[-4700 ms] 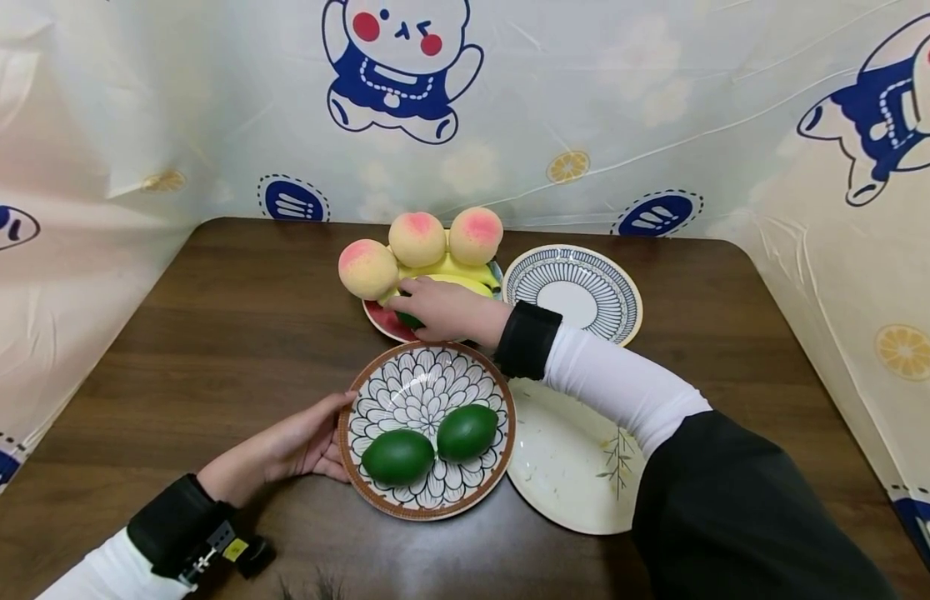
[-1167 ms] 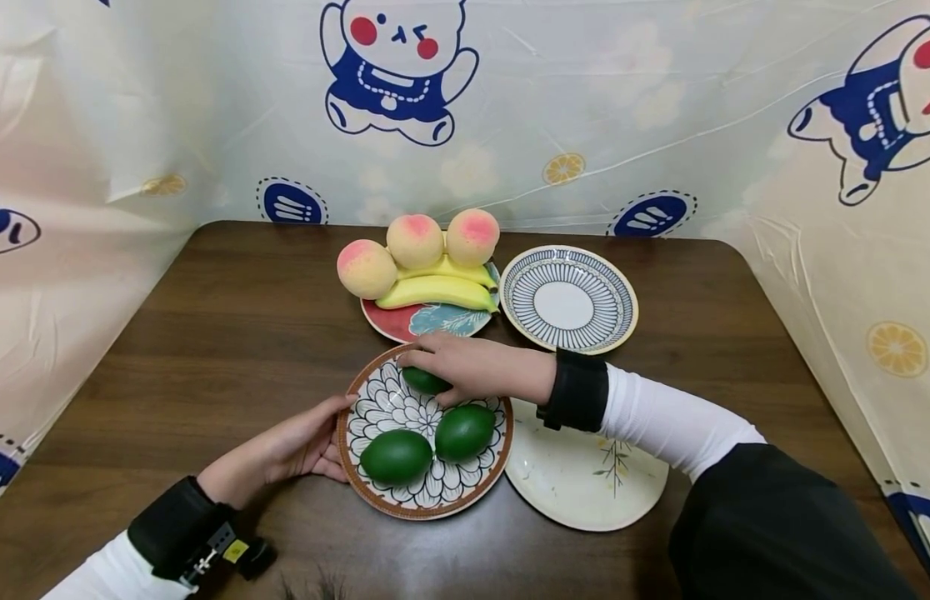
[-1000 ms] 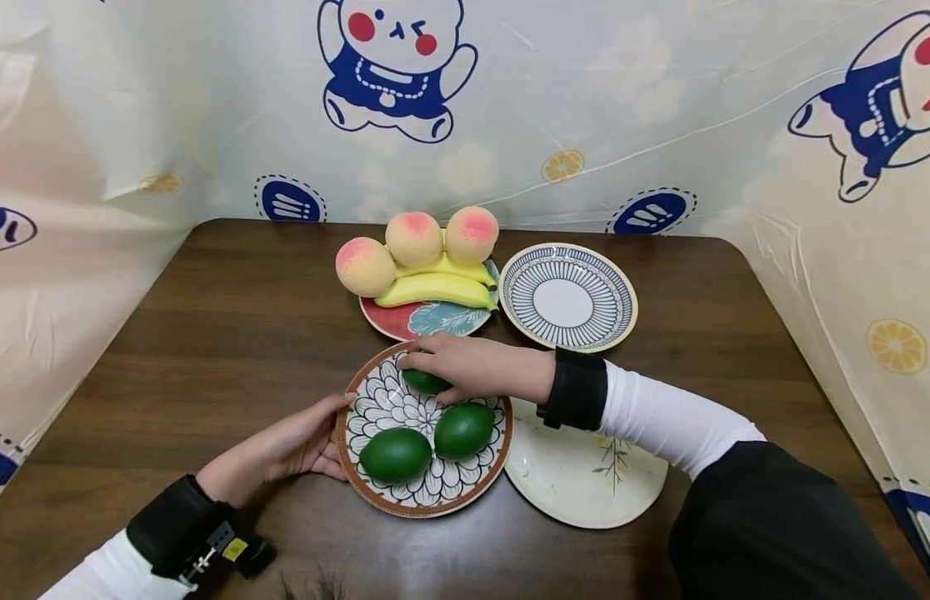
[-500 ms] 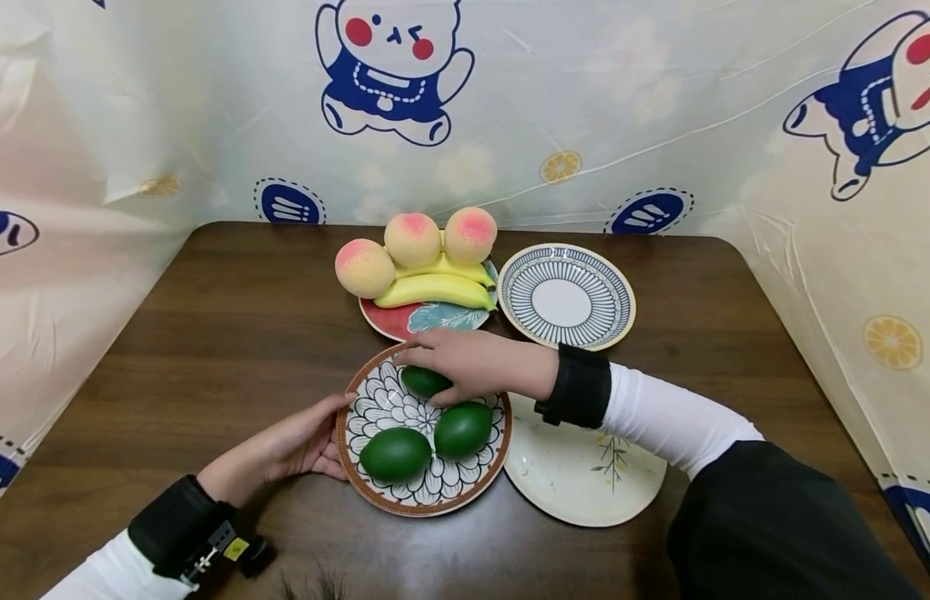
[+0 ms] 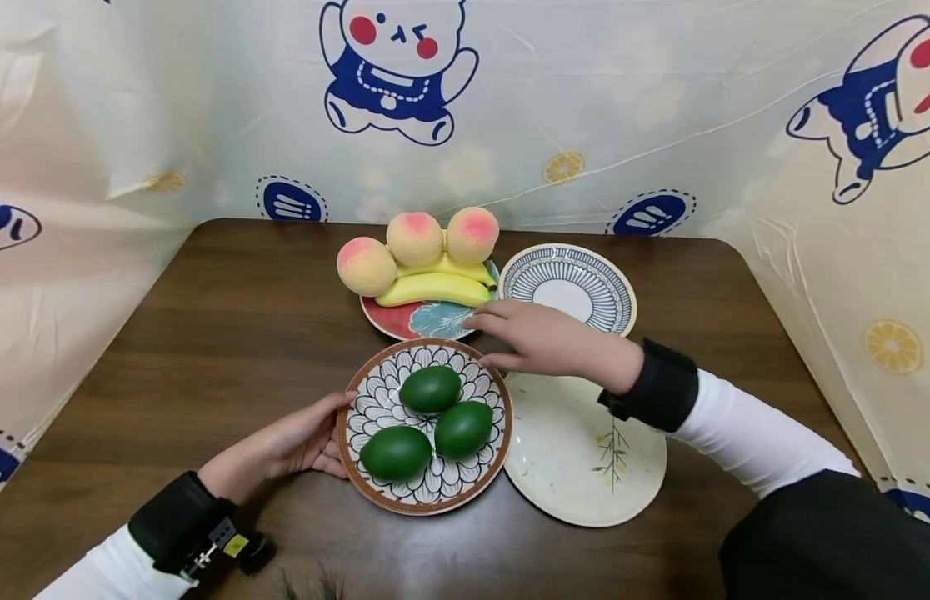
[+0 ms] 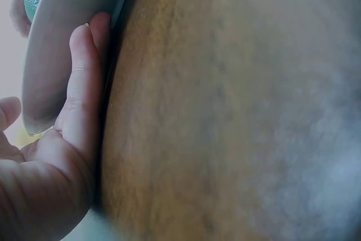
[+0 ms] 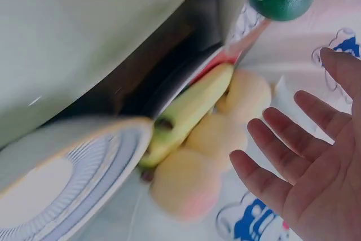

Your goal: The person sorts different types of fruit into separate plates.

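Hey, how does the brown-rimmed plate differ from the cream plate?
The brown-rimmed plate has drawn petals; the cream plate is mostly plain with a printed sprig. The brown-rimmed plate carries three green fruits; the cream plate shows none. The left hand holds the brown-rimmed plate; the cream plate is unheld. Both look round.

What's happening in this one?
A person's left hand holds the edge of a brown-rimmed, petal-patterned plate bearing three green fruits. Their right hand hovers beside it, fingers spread, holding nothing. Behind, peaches and bananas share a red-and-blue plate. A blue-patterned plate and a cream plate stand to the right.
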Demonstrator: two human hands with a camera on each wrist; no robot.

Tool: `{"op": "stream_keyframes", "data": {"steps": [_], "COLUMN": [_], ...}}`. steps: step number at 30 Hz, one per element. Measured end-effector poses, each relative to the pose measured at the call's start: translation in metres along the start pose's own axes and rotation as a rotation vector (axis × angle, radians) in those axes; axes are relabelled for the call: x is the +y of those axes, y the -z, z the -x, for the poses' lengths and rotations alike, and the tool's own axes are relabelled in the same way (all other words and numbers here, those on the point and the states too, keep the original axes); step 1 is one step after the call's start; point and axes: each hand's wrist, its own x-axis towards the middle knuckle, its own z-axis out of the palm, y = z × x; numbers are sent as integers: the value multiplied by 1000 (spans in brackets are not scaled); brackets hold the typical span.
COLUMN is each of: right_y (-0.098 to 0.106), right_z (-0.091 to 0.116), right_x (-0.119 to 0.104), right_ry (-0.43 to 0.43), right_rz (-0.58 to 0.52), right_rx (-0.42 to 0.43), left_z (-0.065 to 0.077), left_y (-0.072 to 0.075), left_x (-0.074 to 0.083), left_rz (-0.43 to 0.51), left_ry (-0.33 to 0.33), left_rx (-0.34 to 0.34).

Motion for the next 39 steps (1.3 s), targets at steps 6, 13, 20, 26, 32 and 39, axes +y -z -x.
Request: {"op": "stream_keyframes", "data": {"steps": [6,13,20,26,32,39], "right_y": [12,18,22,20,8,-19], "right_z": [38,82,121,151,183,214], "right_x": [18,30,39,48,54,57], "right_ry": [-135,-257,-338,-455,-558,-692], "right_rz": [-2,10,36,-18,-95,-402], "right_rx": [32,73,135,148,131,26], "left_z": [-2,-2,-1,-2,-1,-1], "left_y": [0,1,0,2,1,2], "left_x": [-1,-2,-4,-1,-1,0], "left_rz": [2,17,20,16,18,30], "left_ry": [-6,-5,-6,-9,-12,-19], "left_rx": [-14,-21,-17,-18,-31,-47]}}
